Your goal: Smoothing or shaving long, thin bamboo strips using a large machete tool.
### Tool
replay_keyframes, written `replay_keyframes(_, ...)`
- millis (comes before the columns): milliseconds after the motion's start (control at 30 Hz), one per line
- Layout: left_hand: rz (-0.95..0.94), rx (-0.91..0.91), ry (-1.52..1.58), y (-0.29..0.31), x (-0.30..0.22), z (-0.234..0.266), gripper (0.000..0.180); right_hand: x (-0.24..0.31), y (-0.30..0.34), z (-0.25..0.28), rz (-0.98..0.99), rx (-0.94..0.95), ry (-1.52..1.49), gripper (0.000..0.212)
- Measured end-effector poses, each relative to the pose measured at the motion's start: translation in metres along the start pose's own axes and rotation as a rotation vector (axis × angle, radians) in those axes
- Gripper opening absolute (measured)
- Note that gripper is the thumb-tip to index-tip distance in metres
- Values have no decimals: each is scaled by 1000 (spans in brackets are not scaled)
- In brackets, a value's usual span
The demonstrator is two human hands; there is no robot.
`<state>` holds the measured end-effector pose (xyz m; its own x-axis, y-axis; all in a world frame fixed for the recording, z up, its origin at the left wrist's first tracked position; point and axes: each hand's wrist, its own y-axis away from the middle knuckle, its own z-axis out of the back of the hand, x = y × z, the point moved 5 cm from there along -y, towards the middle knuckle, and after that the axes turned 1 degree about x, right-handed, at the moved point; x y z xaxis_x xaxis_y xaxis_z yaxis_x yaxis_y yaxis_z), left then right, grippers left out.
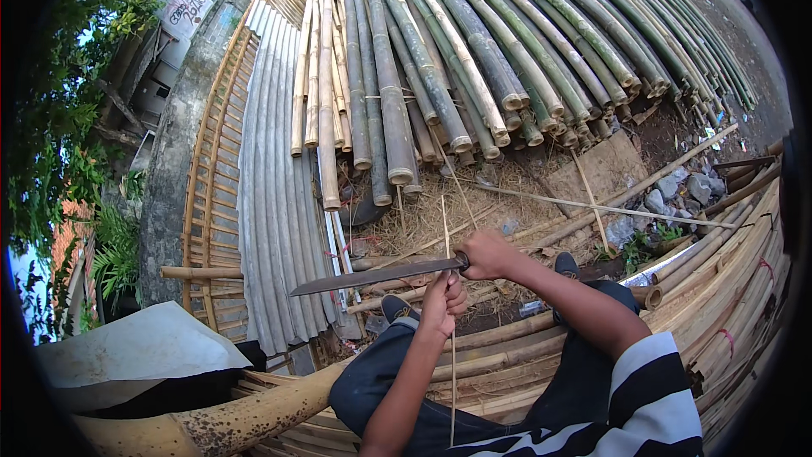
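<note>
My right hand (485,255) is closed round the handle of a machete (372,278), whose long dark blade points left across my lap. Just below the blade, my left hand (443,303) is closed on a thin bamboo strip (453,381). The strip stands nearly upright in the picture, running from my lap past both hands to a tip above the blade. Near the handle the blade crosses the strip; I cannot tell whether its edge bites into it. My left fingers are partly hidden behind the strip and the blade.
Long bamboo poles (486,51) lie stacked ahead. Split bamboo (727,296) is piled at my right and beneath me. Corrugated sheets (275,161) and a bamboo ladder (207,195) lean at the left. A thick pole (245,415) lies by my left leg, and rocks (685,190) at right.
</note>
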<state>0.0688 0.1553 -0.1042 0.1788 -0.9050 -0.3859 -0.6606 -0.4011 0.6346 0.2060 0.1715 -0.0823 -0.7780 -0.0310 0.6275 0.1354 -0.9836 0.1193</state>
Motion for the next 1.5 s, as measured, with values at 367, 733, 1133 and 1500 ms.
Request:
replay_keyframes(367, 64, 105, 24, 7, -1, -19, 35, -139, 18, 34, -654, -467, -631, 26)
replay_keyframes(733, -6, 42, -66, -9, -2, 5, 33, 1, -1, -5, 37, -5, 6, 24)
replay_keyframes(1133, 67, 69, 15, -3, 2, -20, 35, -23, 1, 15, -100, -116, -21, 23)
replay_keyframes(1500, 105, 151, 68, 9, 4, -16, 36, -113, 10, 33, -559, -441, -853, 24)
